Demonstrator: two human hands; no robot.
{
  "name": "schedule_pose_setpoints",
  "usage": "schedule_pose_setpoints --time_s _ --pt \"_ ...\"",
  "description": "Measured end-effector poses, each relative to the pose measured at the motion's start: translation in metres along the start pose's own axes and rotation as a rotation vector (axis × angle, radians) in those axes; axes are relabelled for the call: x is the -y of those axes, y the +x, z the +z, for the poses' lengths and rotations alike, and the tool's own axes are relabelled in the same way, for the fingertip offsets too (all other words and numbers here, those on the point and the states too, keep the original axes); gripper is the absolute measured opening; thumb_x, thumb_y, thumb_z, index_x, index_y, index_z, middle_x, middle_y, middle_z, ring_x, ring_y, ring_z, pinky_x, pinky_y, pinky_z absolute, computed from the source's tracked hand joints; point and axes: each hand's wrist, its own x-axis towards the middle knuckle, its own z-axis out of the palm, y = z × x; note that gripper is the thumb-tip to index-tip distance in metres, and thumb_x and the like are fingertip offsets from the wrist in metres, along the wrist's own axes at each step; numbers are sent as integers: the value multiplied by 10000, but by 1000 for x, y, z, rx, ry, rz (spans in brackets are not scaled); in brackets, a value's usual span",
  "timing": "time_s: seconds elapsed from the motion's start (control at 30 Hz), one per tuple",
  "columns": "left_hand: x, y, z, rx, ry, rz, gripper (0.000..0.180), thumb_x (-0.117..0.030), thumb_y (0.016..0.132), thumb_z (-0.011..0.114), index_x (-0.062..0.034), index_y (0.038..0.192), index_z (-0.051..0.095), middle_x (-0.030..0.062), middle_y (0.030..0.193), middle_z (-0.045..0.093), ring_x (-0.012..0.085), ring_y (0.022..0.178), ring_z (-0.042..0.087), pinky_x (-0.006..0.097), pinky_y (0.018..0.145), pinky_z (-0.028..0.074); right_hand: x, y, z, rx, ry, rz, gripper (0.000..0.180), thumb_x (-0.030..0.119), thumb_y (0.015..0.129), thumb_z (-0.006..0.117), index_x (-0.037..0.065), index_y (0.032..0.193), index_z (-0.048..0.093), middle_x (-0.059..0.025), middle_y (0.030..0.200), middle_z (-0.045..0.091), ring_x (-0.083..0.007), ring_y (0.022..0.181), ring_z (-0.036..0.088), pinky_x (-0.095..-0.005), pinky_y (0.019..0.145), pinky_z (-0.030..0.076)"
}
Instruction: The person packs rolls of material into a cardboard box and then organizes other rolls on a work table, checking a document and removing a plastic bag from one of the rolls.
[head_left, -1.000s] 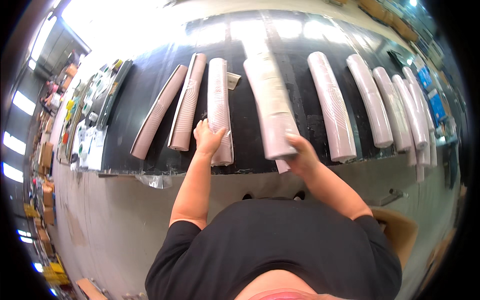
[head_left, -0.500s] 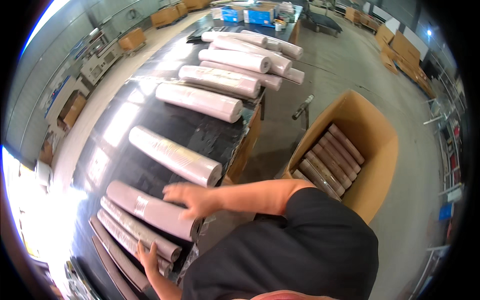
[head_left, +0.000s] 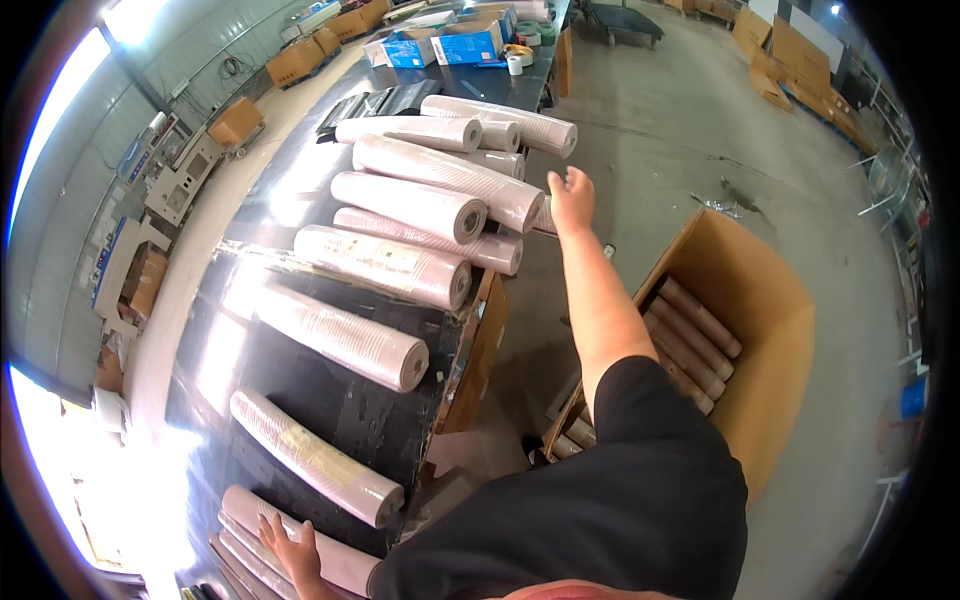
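With fingers spread, my left hand (head_left: 290, 550) lies on a pinkish-grey roll (head_left: 335, 555) at the near end of the black table (head_left: 345, 420). My right hand (head_left: 572, 203) is stretched out past the table's right edge, its fingers apart and nothing seen in them. It is beside the end of a long wrapped roll (head_left: 450, 182) in a pile of similar rolls; whether it touches a roll behind is unclear. Closer in, a single wrapped roll (head_left: 315, 458) and a thicker one (head_left: 345, 335) lie apart across the table.
On my right stands a tall open cardboard box (head_left: 770, 370) with several brown rolls (head_left: 690, 345) inside. Blue boxes (head_left: 468, 42) and tape rolls sit at the table's far end. Black folded sheeting (head_left: 385, 103) lies behind the pile. Flat cardboard (head_left: 790, 75) leans at the far right.
My right hand has swung from above the near roll out to the far pile. My left hand has stayed by the near rolls. The view has shifted toward the far end.
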Motion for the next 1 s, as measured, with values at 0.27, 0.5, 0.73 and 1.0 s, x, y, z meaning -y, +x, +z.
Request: schedule_pose_setpoints --time_s 0.27,0.5,0.73,1.0 --pt "-114 43 17 81 -2 199 668 -204 741 765 36 1318 531 240 1489 399 435 1401 295 510 1164 237 -5 19 21 871 -130 -33 964 437 635 855 -20 1389 465 -262 1375 518 -399 1256 523 -414 1029 448" --pt "-253 61 28 170 -57 584 596 -146 740 763 22 1275 558 213 1494 408 415 1420 292 477 1163 257 5 -36 27 133 -384 -660 749 322 659 825 43 1277 505 -192 1215 532 -379 1152 504 -453 1002 412" --pt "-226 60 45 285 -201 618 589 -198 757 770 -1 1274 569 218 1448 452 408 1384 353 469 1131 327 -12 -105 31 643 -380 -423 727 316 600 863 46 1212 577 -201 1135 611 -402 1075 572 -465 946 472" --pt "-241 54 36 512 -552 648 542 -227 862 698 -13 1333 538 193 1401 505 356 1308 467 424 1102 383 -14 -79 -35 1058 551 905 549 284 865 681 -28 1292 532 -137 1204 612 -273 1075 615 -423 883 532"
